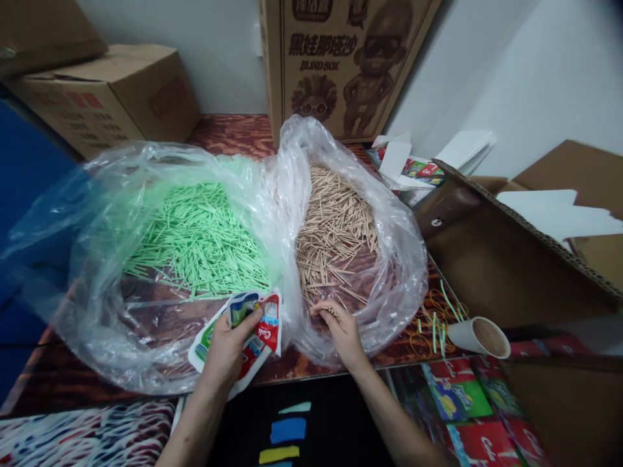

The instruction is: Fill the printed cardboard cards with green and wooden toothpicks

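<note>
My left hand (228,344) grips several printed packets (269,324), fanned out, with red "Cola" and green-and-blue artwork; the thumb presses on top of them. My right hand (343,334) is closed around a small bundle of tan sticks (331,311), their ends showing between the fingers. It is at the near edge of a clear plastic bag (403,285) holding a heap of loose tan sticks (335,220). Left of that, an open clear bag (97,324) holds a pile of light green sticks (209,240). The left hand is in front of this bag.
A tall "BLIND BOX" carton (341,71) stands at the back, with another carton (107,97) at the left. On the right are an open cardboard box (487,259), a paper cup (479,337) lying tipped, and rubber bands (423,331). Stacked printed packets (87,434) lie at lower left.
</note>
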A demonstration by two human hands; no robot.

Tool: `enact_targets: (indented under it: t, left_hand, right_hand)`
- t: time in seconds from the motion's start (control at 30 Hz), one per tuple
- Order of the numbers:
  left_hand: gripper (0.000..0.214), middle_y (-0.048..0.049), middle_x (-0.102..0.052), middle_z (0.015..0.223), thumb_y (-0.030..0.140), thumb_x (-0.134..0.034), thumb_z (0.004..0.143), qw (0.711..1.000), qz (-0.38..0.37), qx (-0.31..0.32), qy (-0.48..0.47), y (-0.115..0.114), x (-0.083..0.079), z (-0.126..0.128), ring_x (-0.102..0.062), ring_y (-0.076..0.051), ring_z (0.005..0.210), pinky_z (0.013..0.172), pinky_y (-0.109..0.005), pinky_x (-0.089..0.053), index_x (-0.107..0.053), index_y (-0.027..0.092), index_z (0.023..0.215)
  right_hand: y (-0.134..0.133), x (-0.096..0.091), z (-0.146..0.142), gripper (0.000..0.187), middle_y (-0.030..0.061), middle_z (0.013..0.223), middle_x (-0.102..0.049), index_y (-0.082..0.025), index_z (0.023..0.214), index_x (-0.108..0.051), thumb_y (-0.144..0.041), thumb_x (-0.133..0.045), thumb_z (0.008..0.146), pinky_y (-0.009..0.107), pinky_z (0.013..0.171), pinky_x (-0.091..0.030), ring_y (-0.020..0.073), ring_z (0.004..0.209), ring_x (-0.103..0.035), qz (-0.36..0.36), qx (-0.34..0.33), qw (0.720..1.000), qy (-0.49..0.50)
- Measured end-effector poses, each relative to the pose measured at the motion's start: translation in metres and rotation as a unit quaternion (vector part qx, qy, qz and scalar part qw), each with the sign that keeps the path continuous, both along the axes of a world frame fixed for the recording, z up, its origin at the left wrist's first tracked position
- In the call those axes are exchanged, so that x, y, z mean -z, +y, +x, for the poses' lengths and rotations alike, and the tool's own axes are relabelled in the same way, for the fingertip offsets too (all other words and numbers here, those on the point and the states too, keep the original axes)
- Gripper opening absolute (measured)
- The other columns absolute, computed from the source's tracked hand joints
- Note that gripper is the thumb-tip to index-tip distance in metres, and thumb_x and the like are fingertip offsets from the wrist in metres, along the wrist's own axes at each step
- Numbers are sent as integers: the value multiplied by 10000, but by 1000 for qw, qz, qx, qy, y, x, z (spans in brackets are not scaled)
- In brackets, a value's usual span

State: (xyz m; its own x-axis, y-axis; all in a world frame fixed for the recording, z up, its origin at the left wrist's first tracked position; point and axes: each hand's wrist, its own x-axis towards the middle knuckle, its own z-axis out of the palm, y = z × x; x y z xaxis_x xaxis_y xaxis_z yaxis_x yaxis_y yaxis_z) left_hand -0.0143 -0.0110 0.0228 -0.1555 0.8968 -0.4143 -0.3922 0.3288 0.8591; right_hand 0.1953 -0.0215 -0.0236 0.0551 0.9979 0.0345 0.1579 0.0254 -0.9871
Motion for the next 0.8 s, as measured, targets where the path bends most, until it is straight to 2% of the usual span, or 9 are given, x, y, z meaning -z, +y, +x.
enact_targets:
  t: [0.37,0.57,0.8]
  left_hand:
    - [259,11,-723,718,262,-817,617,1000,2,14,6,-1,2,0,-644,-121,618,628,-217,-529,-705,160,827]
    - [265,7,-714,716,302,-811,615,998,21,12,59,3,-1,-3,-635,-138,642,640,-230,-514,-712,156,811]
    - [184,13,-682,720,330,-730,710,978,72,107,161,-1,-5,4,-589,-135,656,640,-225,-464,-703,168,793]
  right_hand:
    - [2,2,0,156,25,818,-672,-198,835,-647,-241,-506,884,285,789,-455,169,821,-619,17,2,1000,15]
    - [2,5,0,147,20,822,-671,-204,846,-644,-239,-508,888,284,796,-452,167,828,-620,11,3,1000,11]
    - [2,-1,0,152,21,813,-678,-199,824,-657,-226,-516,874,282,785,-452,168,816,-620,11,4,1000,11]
